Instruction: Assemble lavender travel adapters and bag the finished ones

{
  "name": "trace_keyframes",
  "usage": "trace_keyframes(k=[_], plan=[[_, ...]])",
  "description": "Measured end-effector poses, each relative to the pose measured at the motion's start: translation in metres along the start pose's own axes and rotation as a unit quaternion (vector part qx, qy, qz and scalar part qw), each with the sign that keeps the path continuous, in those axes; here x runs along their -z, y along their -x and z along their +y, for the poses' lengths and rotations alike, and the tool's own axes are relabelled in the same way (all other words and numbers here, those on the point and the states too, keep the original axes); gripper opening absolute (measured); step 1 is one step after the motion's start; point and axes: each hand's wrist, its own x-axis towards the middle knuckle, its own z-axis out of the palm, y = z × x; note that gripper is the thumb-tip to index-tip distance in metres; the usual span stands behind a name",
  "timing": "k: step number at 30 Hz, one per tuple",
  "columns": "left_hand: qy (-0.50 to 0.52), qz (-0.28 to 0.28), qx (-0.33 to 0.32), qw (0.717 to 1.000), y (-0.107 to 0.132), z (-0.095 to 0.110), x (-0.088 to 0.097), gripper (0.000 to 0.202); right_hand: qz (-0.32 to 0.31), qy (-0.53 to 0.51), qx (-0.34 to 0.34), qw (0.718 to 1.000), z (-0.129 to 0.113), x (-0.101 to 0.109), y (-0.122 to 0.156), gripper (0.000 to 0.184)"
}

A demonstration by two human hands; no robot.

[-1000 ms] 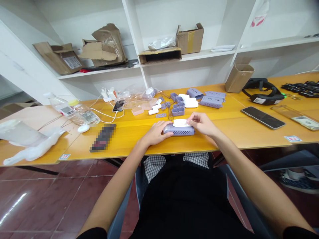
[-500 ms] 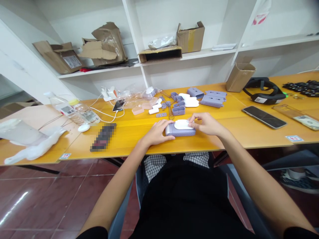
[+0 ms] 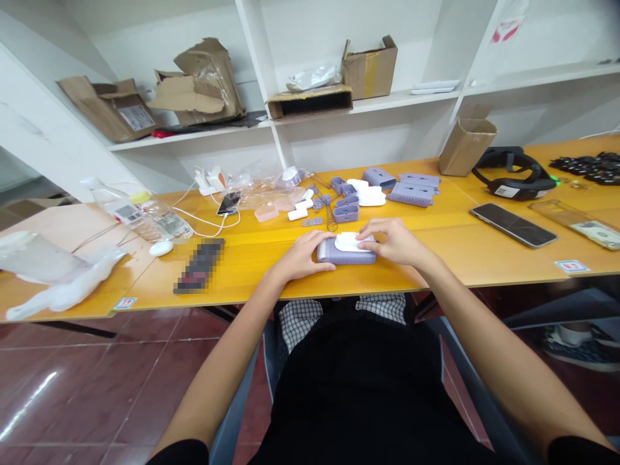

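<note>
A lilac perforated plastic casing (image 3: 345, 258) lies on the yellow wooden table (image 3: 252, 271) between my hands, with a white rounded pad (image 3: 345, 242) on its top face. My left hand (image 3: 303, 255) grips the casing's left end. My right hand (image 3: 392, 240) is over the casing's right half, its fingertips pressing on the pad and its thumb beside the pad's right side. The fingers hide part of the pad and casing.
Beyond my hands lie lilac casing parts, white pieces and springs. A charging phone, a plastic bottle and a white mouse (image 3: 161, 248) are at the left. A smartphone (image 3: 513, 225) and a headset (image 3: 513, 177) are at the right.
The casing has turned from showing its rounded side to showing its flatter top with the pad, and has shifted slightly left. My right hand has moved left, further over the pad.
</note>
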Motion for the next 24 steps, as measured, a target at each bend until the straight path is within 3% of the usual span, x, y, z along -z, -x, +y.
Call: trace_keyframes(k=[9, 18, 24], plan=[[-0.013, 0.012, 0.000, 1.000, 0.000, -0.003, -0.001, 0.074, 0.034, 0.060, -0.017, 0.998, -0.005, -0.009, -0.001, 0.004], [-0.003, 0.016, -0.011, 1.000, -0.001, -0.006, 0.000, 0.074, 0.051, 0.001, 0.012, 0.999, 0.003, -0.011, -0.001, 0.009], [0.003, 0.012, -0.010, 1.000, -0.001, -0.005, 0.003, 0.072, 0.023, -0.038, 0.025, 0.999, 0.001, -0.013, 0.000, 0.012]])
